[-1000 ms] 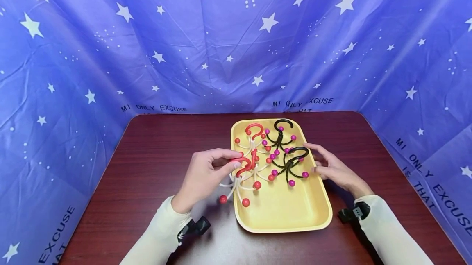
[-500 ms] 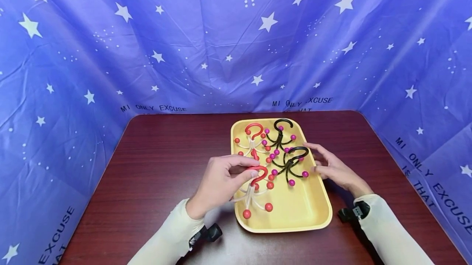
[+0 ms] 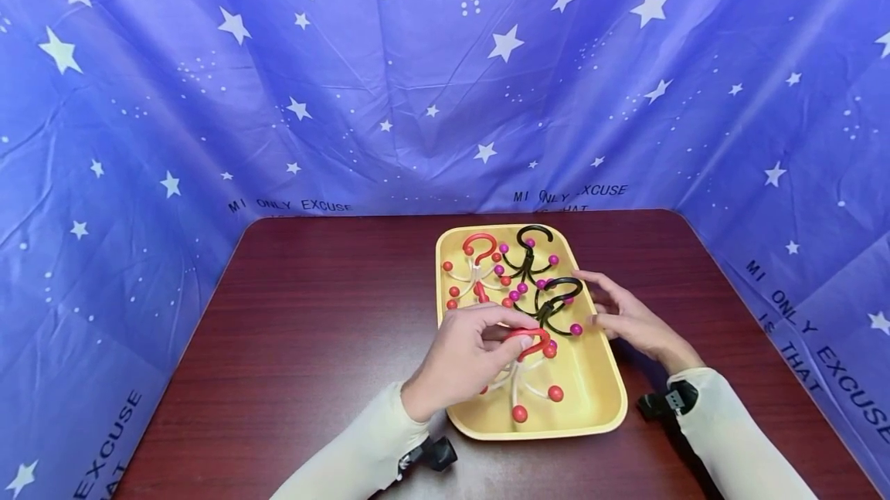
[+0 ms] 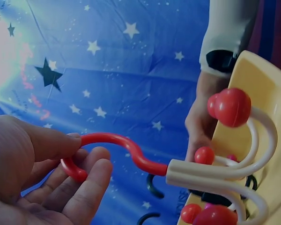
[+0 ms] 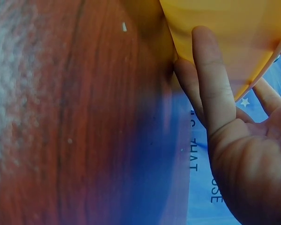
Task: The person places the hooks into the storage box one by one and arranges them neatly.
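My left hand (image 3: 455,365) pinches the red hook of a hanger (image 4: 192,171) between thumb and fingers. Pale curved arms with red balls at the tips spread from this hanger's stem. It hangs over the near half of a yellow tray (image 3: 580,396). At the tray's right side, my right hand (image 3: 629,322) has fairly straight fingers touching the outer wall, as the right wrist view shows. Further back in the tray lie another red-hooked hanger (image 3: 480,241) and two black hangers with magenta balls, one far (image 3: 534,231) and one nearer (image 3: 566,284). My left hand partly covers a further red hook (image 3: 480,293).
The tray stands on a dark red-brown wooden table (image 3: 313,291). A blue curtain (image 3: 445,83) with white stars closes off the back and both sides. Each wrist wears a black strapped device, such as the right one (image 3: 670,399).
My left hand has carried the pinched hanger rightward, from the tray's left edge to above its near middle. The right hand and the tray have stayed in place.
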The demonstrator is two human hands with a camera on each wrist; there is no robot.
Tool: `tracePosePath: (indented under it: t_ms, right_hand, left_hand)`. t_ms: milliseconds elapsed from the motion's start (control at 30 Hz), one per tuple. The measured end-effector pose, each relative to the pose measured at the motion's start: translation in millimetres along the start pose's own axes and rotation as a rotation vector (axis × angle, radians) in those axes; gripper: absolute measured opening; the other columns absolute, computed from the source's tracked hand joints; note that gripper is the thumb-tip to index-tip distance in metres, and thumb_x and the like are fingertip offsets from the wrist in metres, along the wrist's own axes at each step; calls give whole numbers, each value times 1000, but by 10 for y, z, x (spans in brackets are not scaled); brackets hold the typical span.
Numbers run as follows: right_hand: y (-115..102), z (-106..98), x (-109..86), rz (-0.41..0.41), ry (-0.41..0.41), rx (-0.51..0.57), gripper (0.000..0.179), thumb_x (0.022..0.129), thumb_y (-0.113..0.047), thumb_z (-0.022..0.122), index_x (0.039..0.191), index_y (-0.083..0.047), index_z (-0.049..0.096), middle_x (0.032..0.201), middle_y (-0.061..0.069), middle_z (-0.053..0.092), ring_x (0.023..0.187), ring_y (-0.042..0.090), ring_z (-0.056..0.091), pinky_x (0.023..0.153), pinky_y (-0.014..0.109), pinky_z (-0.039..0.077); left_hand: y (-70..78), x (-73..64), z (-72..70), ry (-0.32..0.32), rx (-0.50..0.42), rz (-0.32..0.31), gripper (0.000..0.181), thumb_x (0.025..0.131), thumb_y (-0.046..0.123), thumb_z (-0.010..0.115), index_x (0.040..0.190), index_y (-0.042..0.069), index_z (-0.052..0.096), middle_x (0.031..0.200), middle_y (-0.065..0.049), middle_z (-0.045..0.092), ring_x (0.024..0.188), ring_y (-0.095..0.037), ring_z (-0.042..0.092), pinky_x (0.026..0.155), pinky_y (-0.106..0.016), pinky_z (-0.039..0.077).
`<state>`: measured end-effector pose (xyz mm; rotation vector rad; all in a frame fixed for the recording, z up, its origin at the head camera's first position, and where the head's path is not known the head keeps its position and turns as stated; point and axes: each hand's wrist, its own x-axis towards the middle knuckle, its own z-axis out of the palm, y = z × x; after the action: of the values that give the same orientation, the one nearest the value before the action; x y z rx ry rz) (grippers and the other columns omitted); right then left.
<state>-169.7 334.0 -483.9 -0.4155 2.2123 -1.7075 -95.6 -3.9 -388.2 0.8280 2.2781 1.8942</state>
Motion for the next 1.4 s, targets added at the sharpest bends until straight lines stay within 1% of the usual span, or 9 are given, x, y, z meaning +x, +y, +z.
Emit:
tracePosePath:
  t_ms: [200,400,533,633,833,1067,1167,1267,1400]
  right_hand:
    - [28,-20,1,-5,-7,9,77,95,8,57,164,-5,24,137,39,54,104,23,73,72,46,66]
    - [17,-27,7,-28,-12,9,76,95,7,56,163,-6,26,134,35,58,104,22,73,72,46,66]
    - [4,-24,3,-45,-23,19,75,96,7,56,163,-6,26,134,34,58,107,22,73,73,47,66]
    - [2,-21,2,-50,-27,21,75,96,7,56,163,-6,26,134,35,57,107,22,73,73,47,66]
    - [29,-20,5,-39,-15,16,74,96,8,56,163,-9,28,135,37,55,107,24,72,72,48,66]
    - [45,-19,11,-25,-19,26,78,94,11,54,164,-7,24,136,38,53,103,20,72,69,50,65]
    - [37,-17,10,-26,-16,26,78,94,10,55,164,-7,25,137,39,52,103,20,72,70,50,66]
    - [34,-17,7,-26,-15,20,77,95,10,55,164,-8,25,137,40,51,103,21,73,70,50,66]
    - [31,-15,9,-35,-15,8,76,95,9,55,163,-7,27,137,40,51,103,23,74,71,48,66]
  left_hand:
    - [-50,32,173,-27,-11,-18,18,97,9,76,113,13,81,105,-1,82,83,-7,77,74,-21,62]
    - [-128,56,336,-11,-68,-33,17,97,8,77,113,11,81,110,-2,81,90,2,76,80,-20,62]
    - [-162,68,420,3,-99,-28,16,97,7,77,112,9,81,111,-4,80,93,1,76,82,-21,62]
    - [-181,78,456,16,-103,-23,15,97,9,77,111,9,81,111,-4,80,94,1,76,83,-20,62]
    - [-204,120,503,13,-94,-24,17,97,9,77,113,9,81,111,-3,81,91,3,75,81,-21,62]
    - [-260,140,589,-22,-91,-40,18,97,8,77,115,9,80,108,-2,82,91,7,74,82,-18,61]
    - [-291,135,623,-34,-87,-52,18,97,8,76,114,11,80,108,0,82,91,7,73,82,-17,60]
    - [-322,128,648,-44,-81,-64,17,98,9,76,114,13,80,108,2,81,90,8,72,78,-16,60]
    - [-358,112,664,-59,-88,-64,17,98,10,76,115,11,80,106,1,82,88,9,72,73,-15,59]
